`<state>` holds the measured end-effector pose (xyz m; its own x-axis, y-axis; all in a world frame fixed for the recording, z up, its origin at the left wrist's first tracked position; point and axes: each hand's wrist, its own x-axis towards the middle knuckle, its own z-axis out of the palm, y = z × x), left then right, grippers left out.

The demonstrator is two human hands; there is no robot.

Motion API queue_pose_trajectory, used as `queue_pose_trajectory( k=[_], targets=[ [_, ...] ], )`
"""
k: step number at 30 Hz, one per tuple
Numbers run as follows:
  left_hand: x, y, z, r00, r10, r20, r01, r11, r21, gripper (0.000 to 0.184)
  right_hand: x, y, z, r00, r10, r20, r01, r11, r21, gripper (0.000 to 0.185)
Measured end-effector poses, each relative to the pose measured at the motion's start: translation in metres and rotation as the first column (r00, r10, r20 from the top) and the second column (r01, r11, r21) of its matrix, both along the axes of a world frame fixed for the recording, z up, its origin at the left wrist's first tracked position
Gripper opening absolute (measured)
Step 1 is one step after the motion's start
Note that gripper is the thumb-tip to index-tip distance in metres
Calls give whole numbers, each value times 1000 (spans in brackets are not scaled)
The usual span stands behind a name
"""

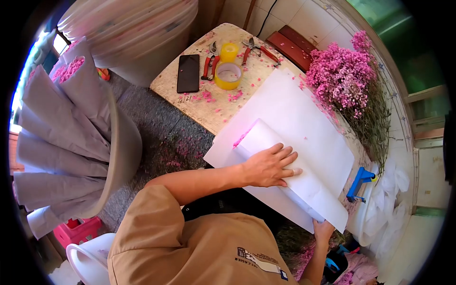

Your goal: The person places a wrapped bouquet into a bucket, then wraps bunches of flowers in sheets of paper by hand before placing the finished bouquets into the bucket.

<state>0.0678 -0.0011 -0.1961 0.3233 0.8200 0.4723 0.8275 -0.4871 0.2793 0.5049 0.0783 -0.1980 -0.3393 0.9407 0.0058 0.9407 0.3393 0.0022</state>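
Observation:
A roll of white paper (304, 185) lies slantwise over flat white sheets (304, 118) on the worktable. Pink blossoms (243, 137) peek out at its upper left end. My left hand (271, 166) lies flat across the roll's middle, fingers somewhat spread, pressing on the paper. At the roll's lower right end, my right hand (324, 229) has its fingers wrapped round the paper's end, partly hidden by it.
On the worktable (166, 80) are a phone (188, 73), tape rolls (228, 76) and red-handled pruners (210, 61). Pink flowers (342, 76) lie at right, near a blue tape dispenser (359, 184). A bin (126, 147) of wrapped bundles stands at left.

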Motion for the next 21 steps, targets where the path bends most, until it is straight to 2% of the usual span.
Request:
queue_pose_trajectory(
  k=[3,6,8,9,10,12,13,14,15,17,18,20,21],
  targets=[
    [1,1,0,1000,6,-9,-5,999,35,61,-7,-9,25,998,-52,-37,50,998,-41,73],
    [-1,2,3,1000,-7,6,7,1000,-7,63,-30,-26,77,1000,-23,-18,22,997,-68,73],
    [-1,4,7,1000,3,-12,-4,1000,-24,62,-45,-42,114,999,-5,-37,-3,973,-229,69],
    [-1,4,10,1000,-11,-21,11,1000,-28,62,-41,-45,122,992,52,-111,-80,959,-271,61],
    [-1,5,12,1000,-9,-27,7,999,-42,61,-41,-47,127,992,32,-121,-64,960,-274,61],
    [-1,7,15,999,-31,-42,28,998,-58,60,-51,-40,135,886,206,-416,-323,917,-234,56],
    [0,8,16,998,-12,-62,9,999,-54,58,-65,-35,130,849,316,-422,-376,925,-63,54],
    [1,7,18,997,6,-82,-10,999,-48,57,-85,-31,126,835,342,-432,-368,929,25,57],
    [2,7,20,996,9,-86,-12,999,-31,56,-102,-23,121,847,379,-373,-390,919,48,70],
    [5,7,24,995,2,-98,-5,1000,-28,56,-132,0,104,813,449,-371,-485,875,-2,90],
    [4,6,25,995,16,-100,-19,1000,-25,56,-147,7,97,807,450,-382,-486,874,3,90],
    [4,4,24,994,13,-108,-16,1000,-26,55,-178,21,83,833,502,-233,-534,839,-102,106],
    [4,5,24,995,6,-101,-9,1000,-25,55,-188,31,75,822,516,-240,-549,830,-95,106]
  ],
)
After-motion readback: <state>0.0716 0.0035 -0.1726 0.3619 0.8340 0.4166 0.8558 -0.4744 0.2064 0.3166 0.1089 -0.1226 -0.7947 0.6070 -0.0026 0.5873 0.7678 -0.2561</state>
